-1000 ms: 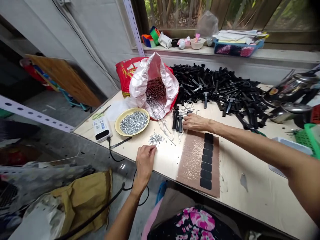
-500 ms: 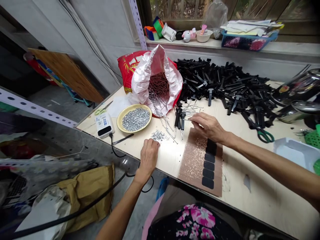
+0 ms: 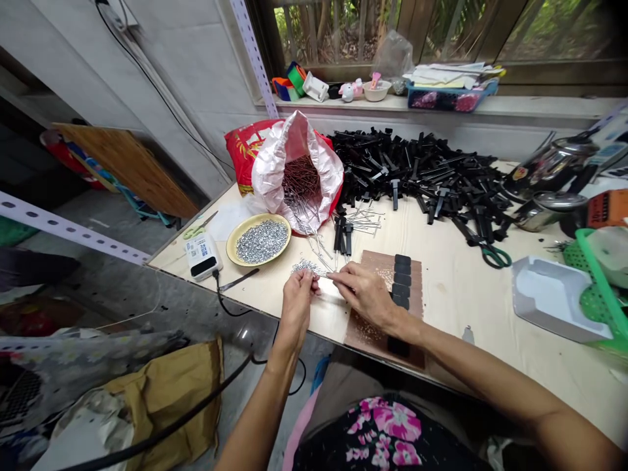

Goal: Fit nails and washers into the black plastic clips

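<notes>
Near the desk's front edge, right of the plate point(image 3: 233, 243) of washers and just beside the small loose pile point(image 3: 305, 266), my left hand point(image 3: 297, 304) has its grip pinched together on something too small to tell. It meets the pin point(image 3: 328, 275), clamped in the grip of my right hand point(image 3: 366, 296) over the mat's point(image 3: 380, 261) left edge. I'd hold the pin level, fingertips close
</notes>
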`<act>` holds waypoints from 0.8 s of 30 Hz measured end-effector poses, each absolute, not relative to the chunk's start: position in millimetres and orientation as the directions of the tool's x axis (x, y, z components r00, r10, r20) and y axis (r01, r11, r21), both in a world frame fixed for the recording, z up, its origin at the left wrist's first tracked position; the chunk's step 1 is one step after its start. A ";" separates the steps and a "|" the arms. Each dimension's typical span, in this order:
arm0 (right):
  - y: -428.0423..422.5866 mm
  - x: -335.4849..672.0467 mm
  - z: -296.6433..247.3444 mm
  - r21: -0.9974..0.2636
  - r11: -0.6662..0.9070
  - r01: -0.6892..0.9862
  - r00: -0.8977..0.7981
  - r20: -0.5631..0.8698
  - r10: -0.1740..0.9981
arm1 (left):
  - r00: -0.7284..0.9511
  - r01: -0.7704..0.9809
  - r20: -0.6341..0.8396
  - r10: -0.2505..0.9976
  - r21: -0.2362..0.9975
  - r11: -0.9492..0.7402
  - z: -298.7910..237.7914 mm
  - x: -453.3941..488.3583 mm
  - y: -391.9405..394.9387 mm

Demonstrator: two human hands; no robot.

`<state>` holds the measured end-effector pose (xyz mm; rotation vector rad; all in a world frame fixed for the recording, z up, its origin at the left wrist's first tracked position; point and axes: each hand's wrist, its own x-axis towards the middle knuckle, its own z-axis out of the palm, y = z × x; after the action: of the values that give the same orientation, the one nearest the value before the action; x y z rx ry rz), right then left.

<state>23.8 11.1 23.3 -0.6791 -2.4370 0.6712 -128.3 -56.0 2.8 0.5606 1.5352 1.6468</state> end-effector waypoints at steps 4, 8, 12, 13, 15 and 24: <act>8.8 21.2 18.1 -0.495 0.770 0.403 -0.744 0.312 0.590 | -0.591 -0.401 -0.238 0.771 0.916 -0.025 5.5 -117.8 -47.6; 11.8 21.6 13.5 -0.486 0.761 0.430 -0.739 0.296 0.606 | -0.656 -0.302 -0.142 0.741 0.949 -0.086 3.0 -114.3 -45.3; 13.1 19.9 13.2 -0.490 0.749 0.447 -0.737 0.272 0.618 | -0.646 -0.322 -0.137 0.751 0.941 -0.106 -0.1 -113.5 -43.0; 13.0 19.1 13.8 -0.486 0.747 0.453 -0.741 0.260 0.619 | -0.641 -0.339 -0.144 0.753 0.934 -0.110 -0.6 -113.6 -42.3; 12.6 17.5 14.9 -0.481 0.738 0.473 -0.742 0.235 0.628 | -0.637 -0.366 -0.159 0.755 0.923 -0.115 -1.5 -114.3 -41.1; 12.9 15.6 8.8 -0.639 0.619 0.458 -0.710 0.156 0.686 | -0.521 -0.653 -0.388 0.761 0.755 -0.063 -3.7 -120.4 -37.9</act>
<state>15.6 12.9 8.8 -0.9126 -2.4584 0.8142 -120.4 -37.9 -3.7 0.1354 1.1721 1.7687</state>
